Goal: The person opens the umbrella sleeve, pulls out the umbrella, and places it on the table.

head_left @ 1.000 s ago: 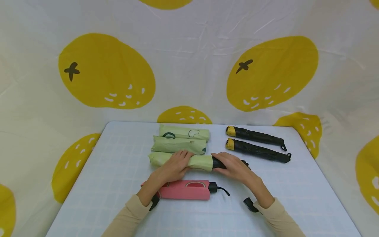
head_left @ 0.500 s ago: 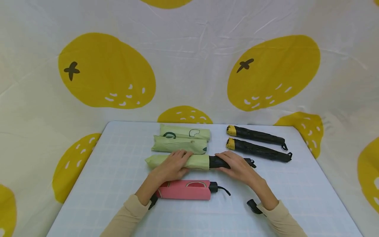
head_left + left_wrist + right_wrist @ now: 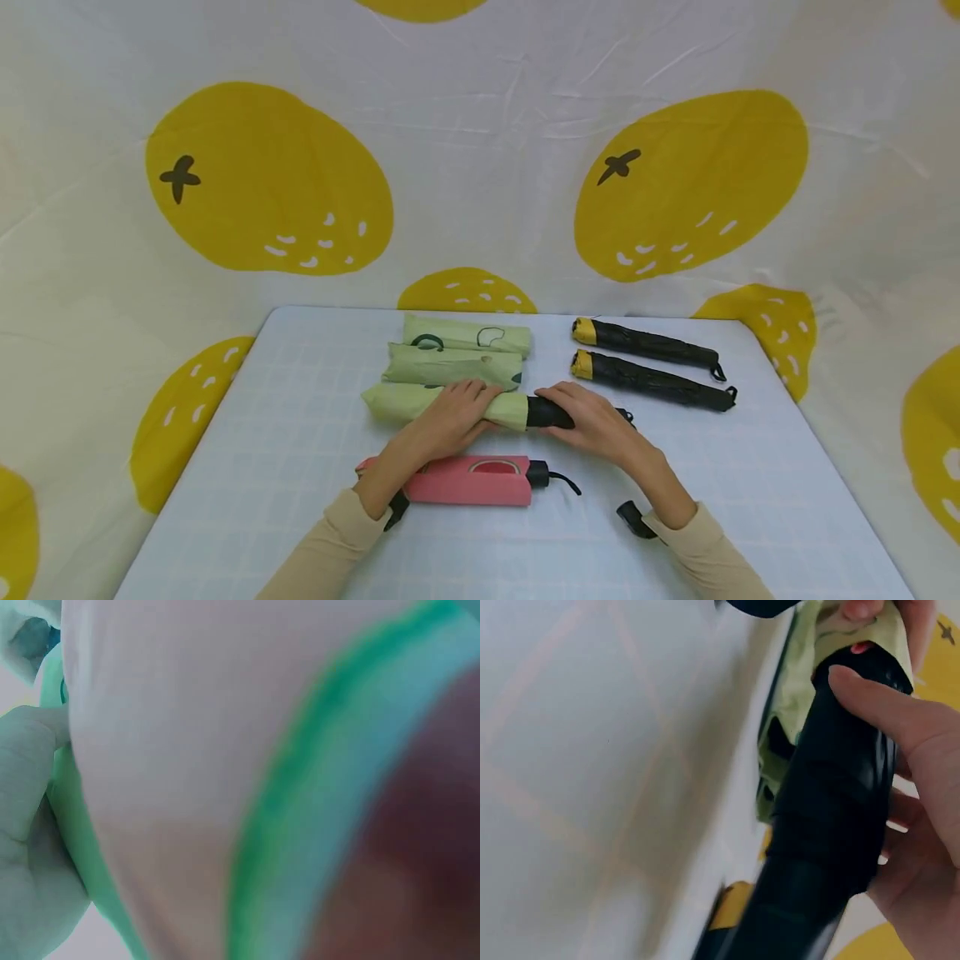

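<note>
My left hand point(image 3: 453, 417) grips a pale green umbrella sleeve point(image 3: 393, 403) from above, near the middle of the table. A black folded umbrella point(image 3: 550, 412) sticks out of the sleeve's right end, and my right hand point(image 3: 592, 419) holds it just past the sleeve's opening. In the right wrist view the thumb lies along the black umbrella point(image 3: 829, 780) close to the sleeve's rim point(image 3: 877, 637). At the left wrist view's edge, my left fingers hold the green sleeve point(image 3: 71, 802). How much umbrella lies inside the sleeve is hidden.
Nearer me lies a pink watermelon-print umbrella point(image 3: 480, 487) with a black handle and strap, partly under my left forearm. Behind the hands lie two more green sleeves, one nearer point(image 3: 450, 365) and one farther point(image 3: 468, 332). Two black umbrellas point(image 3: 652, 380) with yellow ends lie back right.
The green sleeve has shifted slightly left, its closed end reaching farther out. My left hand has slid a little right along it. The right hand moved slightly right, then back.
</note>
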Demonstrator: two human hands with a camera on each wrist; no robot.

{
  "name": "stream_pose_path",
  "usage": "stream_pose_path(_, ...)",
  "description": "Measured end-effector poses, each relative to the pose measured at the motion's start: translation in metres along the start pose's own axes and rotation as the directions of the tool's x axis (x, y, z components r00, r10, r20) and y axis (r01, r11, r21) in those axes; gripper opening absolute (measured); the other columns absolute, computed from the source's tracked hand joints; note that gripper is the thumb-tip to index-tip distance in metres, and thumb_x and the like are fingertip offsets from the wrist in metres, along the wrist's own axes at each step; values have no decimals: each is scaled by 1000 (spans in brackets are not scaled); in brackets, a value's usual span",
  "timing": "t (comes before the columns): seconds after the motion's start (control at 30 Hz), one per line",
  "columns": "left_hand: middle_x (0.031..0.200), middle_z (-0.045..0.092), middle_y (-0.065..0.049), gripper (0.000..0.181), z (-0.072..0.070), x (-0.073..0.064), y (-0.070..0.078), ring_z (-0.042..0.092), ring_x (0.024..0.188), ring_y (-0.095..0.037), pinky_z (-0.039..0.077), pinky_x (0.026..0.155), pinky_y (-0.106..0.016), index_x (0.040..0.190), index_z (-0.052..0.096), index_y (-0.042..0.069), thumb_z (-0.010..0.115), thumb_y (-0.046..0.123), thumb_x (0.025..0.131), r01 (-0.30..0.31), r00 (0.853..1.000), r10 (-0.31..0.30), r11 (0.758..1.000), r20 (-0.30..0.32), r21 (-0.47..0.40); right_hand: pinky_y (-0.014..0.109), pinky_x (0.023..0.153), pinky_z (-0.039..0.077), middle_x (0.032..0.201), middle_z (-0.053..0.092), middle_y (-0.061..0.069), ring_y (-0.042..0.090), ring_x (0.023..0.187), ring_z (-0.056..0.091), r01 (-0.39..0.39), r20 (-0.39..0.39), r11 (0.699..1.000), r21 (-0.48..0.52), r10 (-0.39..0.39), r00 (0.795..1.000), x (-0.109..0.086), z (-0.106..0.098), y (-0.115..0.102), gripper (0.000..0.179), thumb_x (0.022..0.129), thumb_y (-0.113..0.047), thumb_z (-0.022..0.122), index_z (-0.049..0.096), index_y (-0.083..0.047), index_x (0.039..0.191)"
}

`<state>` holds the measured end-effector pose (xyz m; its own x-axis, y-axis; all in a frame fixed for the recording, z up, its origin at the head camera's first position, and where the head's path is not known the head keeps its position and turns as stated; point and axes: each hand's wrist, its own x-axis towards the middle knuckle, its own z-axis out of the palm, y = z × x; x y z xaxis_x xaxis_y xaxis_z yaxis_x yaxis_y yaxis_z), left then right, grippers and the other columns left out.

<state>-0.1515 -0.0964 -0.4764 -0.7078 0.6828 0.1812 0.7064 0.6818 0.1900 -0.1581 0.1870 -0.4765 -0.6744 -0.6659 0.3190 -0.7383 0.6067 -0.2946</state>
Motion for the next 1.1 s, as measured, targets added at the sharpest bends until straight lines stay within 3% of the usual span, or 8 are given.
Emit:
stream_pose_path(0.2,119,61,-8,49,1,2,0,57,110,-26,49,95,-45,140,54,9,71,28,99,-25,999,27,998,-37,56,42,84,57,115,69,8,23,102,67,18,32,1000,-13,-18,999,5,6,-2,52,86,-22,86,67,-4,130)
stream_pose_path(0.4,120,62,-9,54,2,2,0,59,110,-27,47,101,-45,143,54,8,72,32,98,16,1000,-16,999,-6,29,41,79,58,115,68,6,19,98,67,-9,-4,1000,3,9,1000,-1,9,3,48,86,-18,85,68,-5,129)
stream_pose_path(0.7,120,61,-11,53,4,-5,-5,59,111,-29,48,101,-47,144,53,9,69,33,99,66,997,-66,998,25,1,43,74,59,110,70,5,20,95,70,-7,-86,998,-63,2,996,-19,9,17,49,80,-19,90,71,-7,124)
stream_pose_path(1.1,121,63,-12,48,2,-13,-14,60,113,-31,47,102,-49,143,53,7,67,28,102,95,994,-97,995,50,36,44,74,60,114,70,8,24,97,70,-37,-96,997,-74,30,995,-29,4,28,52,80,-21,90,70,-8,126)
